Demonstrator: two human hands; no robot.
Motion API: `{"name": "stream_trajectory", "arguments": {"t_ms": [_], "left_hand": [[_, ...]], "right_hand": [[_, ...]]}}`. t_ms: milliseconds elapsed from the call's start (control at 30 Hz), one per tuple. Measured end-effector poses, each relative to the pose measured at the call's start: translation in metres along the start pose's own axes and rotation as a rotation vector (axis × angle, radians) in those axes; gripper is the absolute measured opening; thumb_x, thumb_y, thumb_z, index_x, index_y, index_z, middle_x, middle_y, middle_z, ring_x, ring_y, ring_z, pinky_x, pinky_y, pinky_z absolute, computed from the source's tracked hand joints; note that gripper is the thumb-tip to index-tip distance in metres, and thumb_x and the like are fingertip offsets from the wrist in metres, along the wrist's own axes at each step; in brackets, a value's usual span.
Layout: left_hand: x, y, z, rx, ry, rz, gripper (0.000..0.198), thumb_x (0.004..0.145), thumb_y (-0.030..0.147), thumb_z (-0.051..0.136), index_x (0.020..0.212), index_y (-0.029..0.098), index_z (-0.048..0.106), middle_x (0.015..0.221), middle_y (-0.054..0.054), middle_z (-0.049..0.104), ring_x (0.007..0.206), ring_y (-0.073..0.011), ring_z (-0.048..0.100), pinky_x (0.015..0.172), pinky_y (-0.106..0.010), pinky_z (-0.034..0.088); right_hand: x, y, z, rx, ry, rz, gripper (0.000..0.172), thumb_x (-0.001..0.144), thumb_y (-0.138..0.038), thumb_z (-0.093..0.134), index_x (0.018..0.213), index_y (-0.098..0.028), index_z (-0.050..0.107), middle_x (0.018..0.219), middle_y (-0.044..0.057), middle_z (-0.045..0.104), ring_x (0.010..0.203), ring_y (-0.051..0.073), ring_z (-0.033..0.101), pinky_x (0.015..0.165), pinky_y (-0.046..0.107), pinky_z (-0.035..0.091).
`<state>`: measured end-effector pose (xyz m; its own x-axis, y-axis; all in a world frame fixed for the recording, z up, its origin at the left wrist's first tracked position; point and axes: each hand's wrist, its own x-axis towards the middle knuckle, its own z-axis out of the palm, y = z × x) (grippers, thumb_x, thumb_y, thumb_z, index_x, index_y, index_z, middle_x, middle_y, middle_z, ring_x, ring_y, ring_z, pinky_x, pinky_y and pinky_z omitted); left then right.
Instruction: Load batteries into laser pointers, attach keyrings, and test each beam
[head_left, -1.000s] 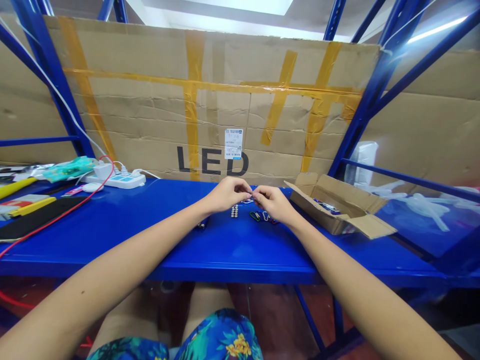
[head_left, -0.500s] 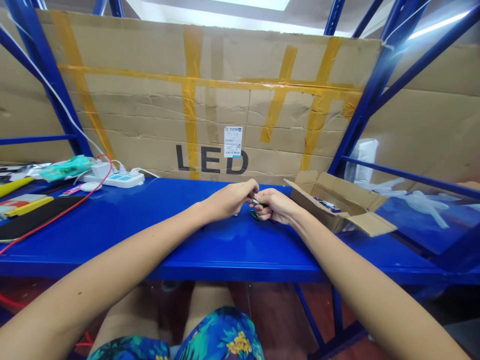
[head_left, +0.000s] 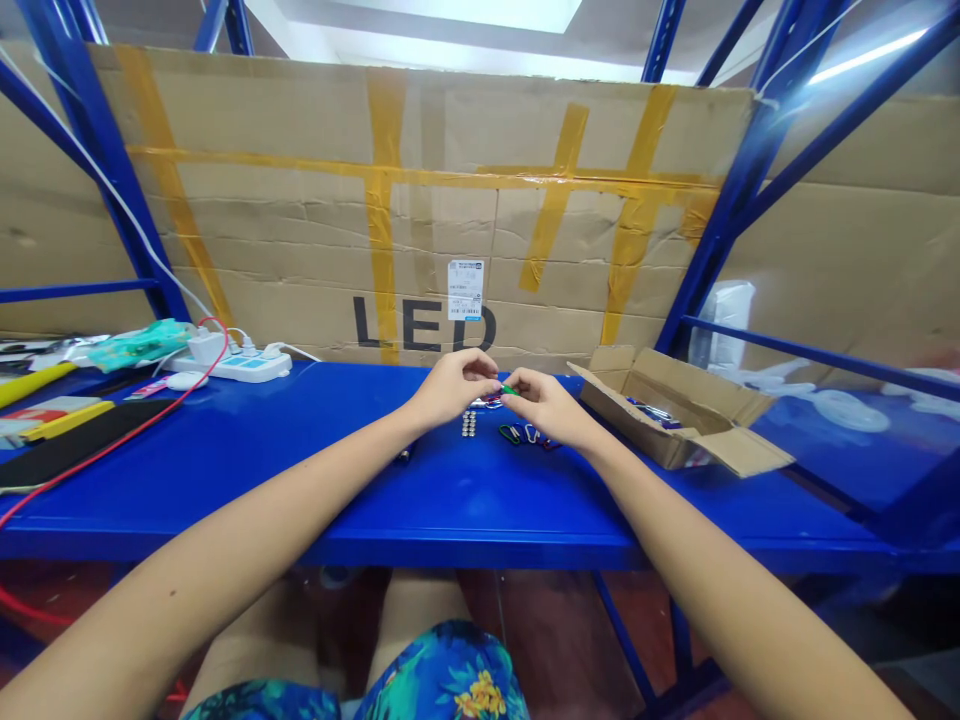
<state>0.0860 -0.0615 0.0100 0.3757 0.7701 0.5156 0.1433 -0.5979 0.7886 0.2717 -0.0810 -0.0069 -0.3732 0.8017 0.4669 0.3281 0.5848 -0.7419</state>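
Over the blue table, my left hand pinches something too small to make out between thumb and fingers. Facing it, my right hand is closed on a small green piece. The fingertips of both hands nearly meet. Just below them lie small silvery parts in short rows. Carabiners, green, silver and red, rest on the table under my right hand. Some shiny small items show behind the fingertips, partly hidden. A small dark cylinder lies beside my left forearm.
An open cardboard box with small items stands at the right. At the left are a white power strip, a red cable, a black pad and yellow-handled tools. A large cardboard sheet stands behind, between blue posts.
My hands have moved slightly apart, and the green piece now shows between the fingertips. The silvery parts and carabiners are more visible below. The view has tilted up a little.
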Motion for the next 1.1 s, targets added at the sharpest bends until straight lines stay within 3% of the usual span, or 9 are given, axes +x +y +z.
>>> {"name": "stream_trajectory", "arguments": {"t_ms": [100,200,300,400,600,833,967,1100], "left_hand": [[0.000,0.003,-0.003,-0.043,-0.015,-0.135,0.010,0.076,0.013,0.071,0.082,0.010,0.064,0.069,-0.003,0.068,0.063,-0.0111,0.064,0.065,-0.025,0.053],[-0.004,0.011,-0.006,-0.012,-0.158,-0.202,0.017,0.086,0.021,0.063,0.074,0.010,0.063,0.058,-0.003,0.065,0.050,-0.0103,0.060,0.054,-0.024,0.050],[-0.008,0.019,-0.006,0.013,-0.271,-0.246,0.024,0.092,0.024,0.057,0.072,0.010,0.060,0.053,-0.002,0.063,0.041,-0.0098,0.057,0.045,-0.022,0.046],[-0.009,0.023,-0.004,-0.006,-0.287,-0.260,0.024,0.094,0.021,0.052,0.073,0.010,0.057,0.052,-0.002,0.062,0.039,-0.0103,0.057,0.042,-0.022,0.046],[-0.012,0.022,-0.005,-0.046,-0.324,-0.251,0.022,0.092,0.018,0.052,0.073,0.010,0.056,0.057,-0.004,0.064,0.044,-0.0127,0.062,0.041,-0.022,0.047],[-0.017,0.013,-0.009,0.059,-0.377,-0.049,0.023,0.094,0.028,0.050,0.077,0.013,0.056,0.052,0.000,0.061,0.037,-0.0079,0.053,0.040,-0.019,0.042],[-0.021,0.013,-0.009,0.255,-0.375,0.086,0.022,0.095,0.027,0.047,0.078,0.016,0.056,0.051,0.003,0.060,0.039,-0.0079,0.052,0.045,-0.020,0.042],[-0.021,0.012,-0.007,0.500,-0.381,0.320,0.021,0.095,0.021,0.043,0.079,0.016,0.055,0.054,0.002,0.060,0.049,-0.0099,0.056,0.056,-0.022,0.043]], "right_hand": [[-0.001,-0.002,-0.002,-0.135,0.006,-0.104,0.011,0.084,-0.026,0.059,0.090,-0.016,0.060,0.084,0.004,0.065,0.074,0.017,0.057,0.069,0.030,0.044],[-0.002,-0.002,-0.004,-0.326,0.024,-0.255,0.015,0.089,-0.020,0.054,0.097,-0.017,0.066,0.089,0.007,0.067,0.082,0.019,0.059,0.077,0.033,0.045],[-0.002,0.000,-0.005,-0.464,0.054,-0.363,0.020,0.092,-0.017,0.051,0.103,-0.018,0.068,0.084,0.006,0.062,0.078,0.019,0.057,0.075,0.034,0.045],[-0.003,0.002,-0.004,-0.502,0.090,-0.391,0.019,0.089,-0.015,0.053,0.106,-0.017,0.062,0.089,0.007,0.058,0.083,0.020,0.056,0.075,0.034,0.045],[-0.004,-0.001,-0.006,-0.510,0.074,-0.447,0.011,0.087,-0.008,0.049,0.086,-0.019,0.050,0.088,0.005,0.051,0.078,0.018,0.050,0.070,0.031,0.042],[-0.008,-0.009,-0.004,-0.479,0.027,-0.461,0.010,0.092,-0.016,0.047,0.083,-0.019,0.051,0.080,0.004,0.049,0.073,0.017,0.046,0.068,0.030,0.036],[-0.008,-0.012,-0.003,-0.390,0.020,-0.330,0.013,0.088,-0.022,0.054,0.075,-0.019,0.052,0.075,0.003,0.054,0.071,0.017,0.048,0.067,0.030,0.036],[-0.007,-0.012,-0.006,-0.239,-0.032,-0.152,0.018,0.082,-0.029,0.062,0.071,-0.017,0.055,0.069,0.000,0.055,0.067,0.014,0.047,0.064,0.027,0.036]]}}
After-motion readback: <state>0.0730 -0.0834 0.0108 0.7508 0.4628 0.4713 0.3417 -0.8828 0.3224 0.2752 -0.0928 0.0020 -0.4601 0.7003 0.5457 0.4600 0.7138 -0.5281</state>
